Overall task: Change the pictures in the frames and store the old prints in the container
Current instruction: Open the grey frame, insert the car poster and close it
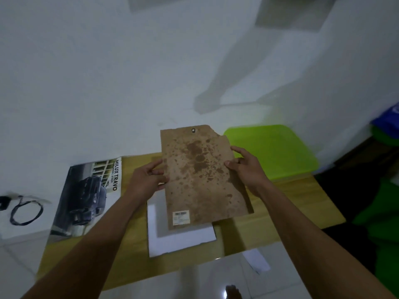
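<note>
A green container (280, 152) sat at the bench's (291, 208) far right corner. A car print (86, 197) overhung its left edge, and a white sheet (181, 238) lay mid-bench. Above that sheet, the left hand (146, 180) and right hand (248, 169) each pinched a side edge of a brown backing board (200, 175), which was blotched with dark stains and barcode-labelled near its lower edge.

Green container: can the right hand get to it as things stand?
Probably yes. The green container lies just beyond the right hand with nothing between them, though that hand is gripping the brown backing board and would carry it along.
</note>
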A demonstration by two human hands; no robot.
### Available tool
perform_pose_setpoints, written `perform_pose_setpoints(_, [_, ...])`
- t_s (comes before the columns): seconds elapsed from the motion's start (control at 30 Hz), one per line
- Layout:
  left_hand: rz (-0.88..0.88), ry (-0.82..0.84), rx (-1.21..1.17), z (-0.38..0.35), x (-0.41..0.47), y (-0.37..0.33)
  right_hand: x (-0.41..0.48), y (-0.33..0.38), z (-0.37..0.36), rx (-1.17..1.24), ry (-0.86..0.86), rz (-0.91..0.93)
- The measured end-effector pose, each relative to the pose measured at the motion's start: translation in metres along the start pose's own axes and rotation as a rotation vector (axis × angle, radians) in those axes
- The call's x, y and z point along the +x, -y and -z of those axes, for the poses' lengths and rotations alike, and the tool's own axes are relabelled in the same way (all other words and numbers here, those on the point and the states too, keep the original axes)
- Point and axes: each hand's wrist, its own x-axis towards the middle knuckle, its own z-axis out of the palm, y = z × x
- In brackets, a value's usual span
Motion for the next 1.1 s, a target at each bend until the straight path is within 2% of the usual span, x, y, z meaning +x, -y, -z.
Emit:
perform_pose_setpoints(0.13, [0.002, 0.018, 0.011, -0.042, 0.018, 0.004, 0.017, -0.003, 0.039, -0.075, -0.047, -0.006])
perform_pose_setpoints(0.27, [0.024, 0.024, 0.006, -0.091, 0.039, 0.008, 0.04, -0.009, 0.089, -0.112, -0.005, -0.078])
perform_pose_setpoints(0.57, [0.023, 0.019, 0.206, -0.21, 0.1, 0.028, 0.108, -0.046, 0.186, -0.32, 0.034, -0.169])
perform_pose_setpoints(0.9, [-0.061, -0.12, 0.537, -0.266, 0.144, 0.043, 0.154, -0.072, 0.204, -0.725, -0.102, -0.046])
perform_pose_setpoints(1.1, [-0.066, -0.167, 0.624, -0.253, 0.132, 0.038, 0.142, -0.062, 0.196, -0.872, -0.147, 0.031])
